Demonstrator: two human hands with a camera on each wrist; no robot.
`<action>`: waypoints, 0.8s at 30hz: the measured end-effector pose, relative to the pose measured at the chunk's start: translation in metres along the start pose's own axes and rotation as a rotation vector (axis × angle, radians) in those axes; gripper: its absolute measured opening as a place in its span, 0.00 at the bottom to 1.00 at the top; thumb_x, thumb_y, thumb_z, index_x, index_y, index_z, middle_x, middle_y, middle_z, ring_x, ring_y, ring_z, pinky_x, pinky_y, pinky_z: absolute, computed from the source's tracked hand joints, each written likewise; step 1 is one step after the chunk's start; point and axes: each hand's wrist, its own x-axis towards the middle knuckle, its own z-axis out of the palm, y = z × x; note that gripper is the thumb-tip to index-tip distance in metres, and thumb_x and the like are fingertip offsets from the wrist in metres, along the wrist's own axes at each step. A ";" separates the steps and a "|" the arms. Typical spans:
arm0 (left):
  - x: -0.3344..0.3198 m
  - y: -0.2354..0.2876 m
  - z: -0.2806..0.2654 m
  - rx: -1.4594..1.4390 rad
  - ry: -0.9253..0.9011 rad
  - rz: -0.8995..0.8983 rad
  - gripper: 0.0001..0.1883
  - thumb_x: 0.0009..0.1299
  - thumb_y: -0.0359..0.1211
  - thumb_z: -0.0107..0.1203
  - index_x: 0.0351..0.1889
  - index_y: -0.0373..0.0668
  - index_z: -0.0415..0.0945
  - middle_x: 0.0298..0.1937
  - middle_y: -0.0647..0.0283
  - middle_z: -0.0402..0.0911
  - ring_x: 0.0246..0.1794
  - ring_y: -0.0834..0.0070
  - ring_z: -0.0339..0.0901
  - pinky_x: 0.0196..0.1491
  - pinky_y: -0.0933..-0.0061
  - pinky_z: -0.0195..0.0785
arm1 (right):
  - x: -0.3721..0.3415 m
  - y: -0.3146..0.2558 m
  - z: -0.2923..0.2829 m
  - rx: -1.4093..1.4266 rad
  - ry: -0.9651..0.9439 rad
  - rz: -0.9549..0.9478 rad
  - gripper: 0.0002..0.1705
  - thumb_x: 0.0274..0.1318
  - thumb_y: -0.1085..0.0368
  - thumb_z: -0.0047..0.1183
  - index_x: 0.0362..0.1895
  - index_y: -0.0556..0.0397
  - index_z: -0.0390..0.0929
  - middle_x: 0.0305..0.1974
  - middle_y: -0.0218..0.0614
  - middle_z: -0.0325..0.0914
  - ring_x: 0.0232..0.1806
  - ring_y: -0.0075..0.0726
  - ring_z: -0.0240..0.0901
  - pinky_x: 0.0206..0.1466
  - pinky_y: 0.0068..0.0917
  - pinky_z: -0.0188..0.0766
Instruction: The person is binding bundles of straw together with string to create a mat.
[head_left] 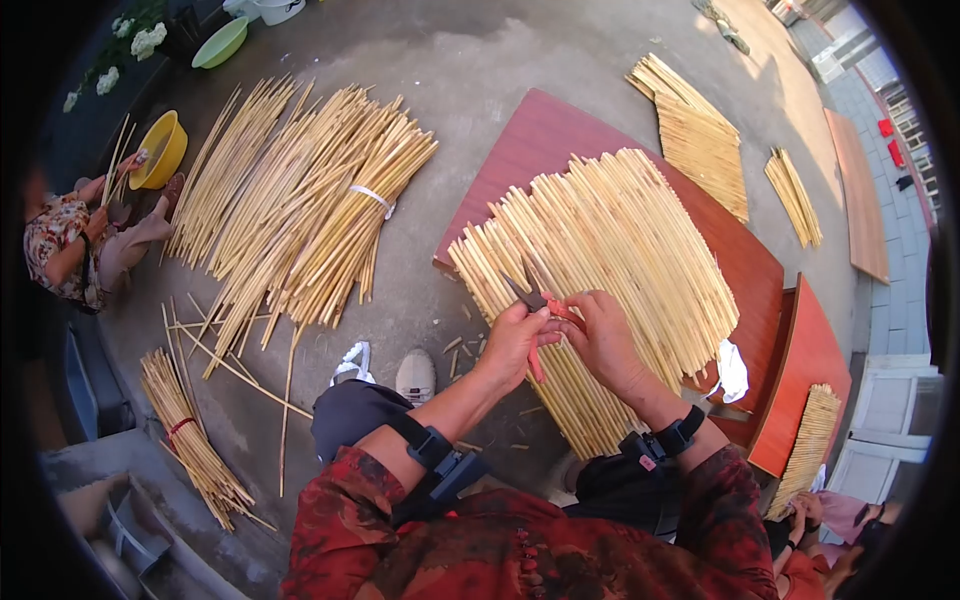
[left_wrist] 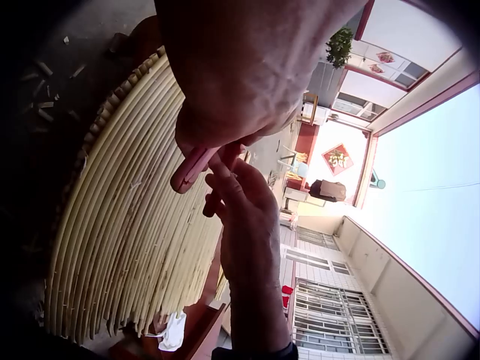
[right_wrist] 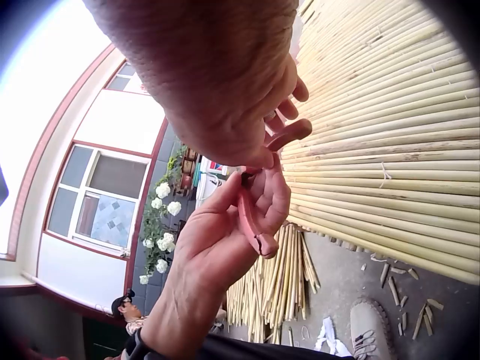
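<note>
Pliers with red handles (head_left: 537, 364) and dark jaws, spread apart, are held over a mat of pale reed stalks (head_left: 610, 240). The left hand (head_left: 515, 345) has its fingers curled round the pliers near the pivot, with one handle (right_wrist: 255, 225) crossing its palm in the right wrist view. The right hand (head_left: 603, 340) pinches the other handle with thumb and fingers; in the left wrist view this hand (left_wrist: 247, 217) reaches up to the handles (left_wrist: 193, 169). The mat lies on a dark red board (head_left: 520, 140), its near end close to the knees.
Loose stalks (head_left: 290, 200) and a tied bundle (head_left: 185, 435) lie on the ground to the left. A seated person (head_left: 75, 240) is beside a yellow basin (head_left: 165, 150). White cloth (head_left: 732, 372) hangs at the mat's right edge. More stalk mats (head_left: 700, 140) lie at the back right.
</note>
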 end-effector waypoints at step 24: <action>0.046 -0.015 -0.039 0.172 0.142 -0.106 0.13 0.71 0.35 0.37 0.43 0.34 0.68 0.38 0.61 0.73 0.39 0.75 0.72 0.41 0.72 0.70 | 0.034 0.019 0.044 0.054 -0.185 0.196 0.18 0.47 0.62 0.52 0.44 0.52 0.70 0.32 0.45 0.69 0.34 0.51 0.69 0.38 0.41 0.66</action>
